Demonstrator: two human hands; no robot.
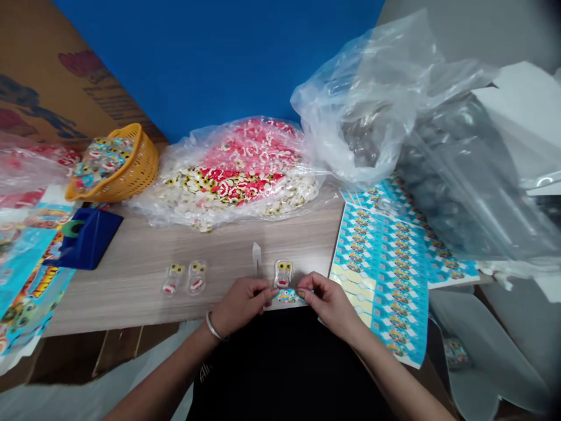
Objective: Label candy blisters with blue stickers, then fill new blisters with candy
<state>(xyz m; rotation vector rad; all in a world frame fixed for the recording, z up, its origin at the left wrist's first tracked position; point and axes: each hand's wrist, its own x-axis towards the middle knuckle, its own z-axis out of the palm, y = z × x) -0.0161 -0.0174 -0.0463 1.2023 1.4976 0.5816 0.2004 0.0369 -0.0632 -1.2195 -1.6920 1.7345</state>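
L hand (241, 305) & R hand (329, 301) both pinch blue label (287, 296) (wrists angled inward) at clear blister (283, 275).

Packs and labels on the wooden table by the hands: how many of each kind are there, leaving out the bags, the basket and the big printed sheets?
Clear plastic packs with yellow eyes: 3
Blue printed label: 1
White paper slip: 1
Total: 5
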